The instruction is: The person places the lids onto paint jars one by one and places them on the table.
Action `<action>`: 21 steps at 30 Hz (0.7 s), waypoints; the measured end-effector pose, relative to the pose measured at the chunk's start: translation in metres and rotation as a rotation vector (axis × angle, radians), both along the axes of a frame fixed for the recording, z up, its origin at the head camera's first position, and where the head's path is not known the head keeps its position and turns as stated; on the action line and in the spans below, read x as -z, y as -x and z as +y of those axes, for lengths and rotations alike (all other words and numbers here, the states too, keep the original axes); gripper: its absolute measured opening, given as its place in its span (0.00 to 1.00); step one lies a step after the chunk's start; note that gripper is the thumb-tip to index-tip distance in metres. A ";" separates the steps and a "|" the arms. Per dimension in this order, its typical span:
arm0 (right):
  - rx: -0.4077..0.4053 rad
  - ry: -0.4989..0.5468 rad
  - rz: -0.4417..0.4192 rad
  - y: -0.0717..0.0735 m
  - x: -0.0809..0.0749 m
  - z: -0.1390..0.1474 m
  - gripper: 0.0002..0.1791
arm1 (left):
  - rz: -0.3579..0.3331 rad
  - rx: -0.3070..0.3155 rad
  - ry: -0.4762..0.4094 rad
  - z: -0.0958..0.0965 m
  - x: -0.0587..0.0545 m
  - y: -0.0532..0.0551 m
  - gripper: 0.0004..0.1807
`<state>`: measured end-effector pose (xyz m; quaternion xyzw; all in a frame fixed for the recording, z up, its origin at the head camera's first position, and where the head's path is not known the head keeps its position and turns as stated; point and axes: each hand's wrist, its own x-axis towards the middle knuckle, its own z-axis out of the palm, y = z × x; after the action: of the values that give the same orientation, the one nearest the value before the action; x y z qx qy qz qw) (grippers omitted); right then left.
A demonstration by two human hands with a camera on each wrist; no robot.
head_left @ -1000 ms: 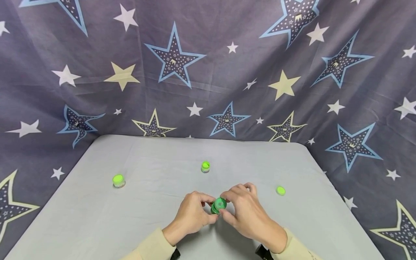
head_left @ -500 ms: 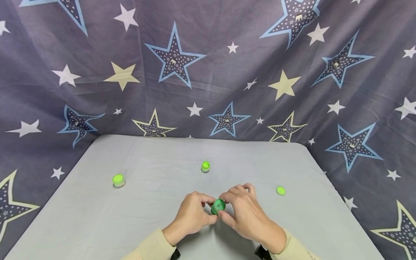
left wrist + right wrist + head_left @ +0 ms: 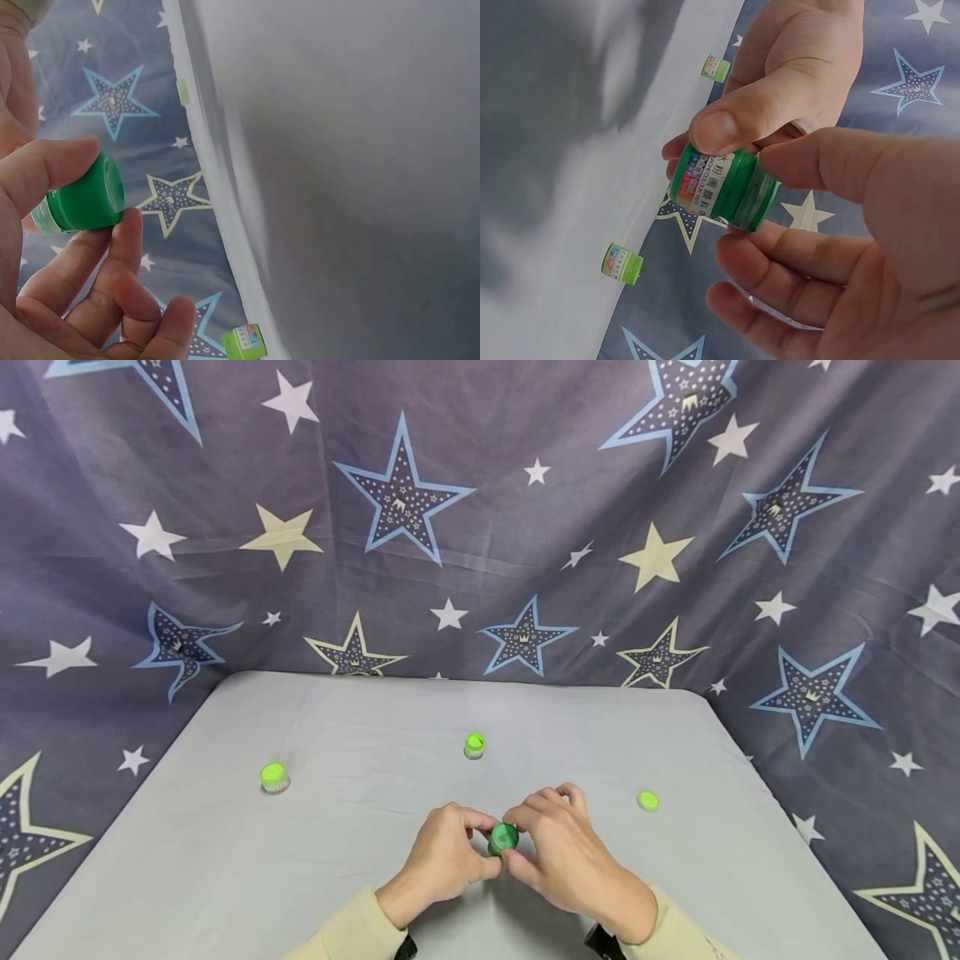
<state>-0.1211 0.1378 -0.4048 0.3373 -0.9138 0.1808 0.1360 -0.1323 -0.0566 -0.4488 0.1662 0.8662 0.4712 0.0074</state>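
A small green paint jar [image 3: 705, 180] with a printed label is between both hands, near the table's front. My left hand [image 3: 444, 853] grips the jar's body between thumb and fingers. With thumb and fingertips, my right hand [image 3: 562, 852] pinches the translucent green lid [image 3: 505, 836] on the jar's mouth. In the right wrist view the lid sits right against the jar's rim, roughly in line with the body. The left wrist view shows the left thumb lying on the jar's green side, and part of the label is covered by fingers.
A lime-green paint jar [image 3: 274, 777] stands at the left of the grey-covered table [image 3: 360, 743]. Another lime jar [image 3: 474, 745] stands beyond the hands, and a small round lime piece [image 3: 648, 800] lies to the right. Behind the table hangs a star-patterned cloth [image 3: 487, 568].
The right hand has moved slightly left and down with the lid, which was offset to the right and now lies over the jar's mouth. The left hand has stayed in place.
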 end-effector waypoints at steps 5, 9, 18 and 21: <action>0.005 0.004 -0.007 0.000 0.000 -0.001 0.11 | -0.011 0.004 -0.005 -0.001 0.000 0.001 0.14; 0.009 0.046 -0.014 0.000 0.001 -0.001 0.12 | -0.008 -0.001 -0.007 -0.001 0.000 0.001 0.14; 0.047 0.130 -0.107 0.002 0.001 0.002 0.22 | -0.009 -0.011 -0.009 -0.002 -0.001 0.000 0.14; 0.033 0.145 -0.122 0.003 0.002 0.003 0.21 | -0.010 -0.001 -0.010 -0.003 -0.002 0.001 0.14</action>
<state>-0.1236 0.1407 -0.4064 0.2996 -0.9104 0.2644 0.1070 -0.1329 -0.0591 -0.4468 0.1633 0.8640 0.4762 0.0106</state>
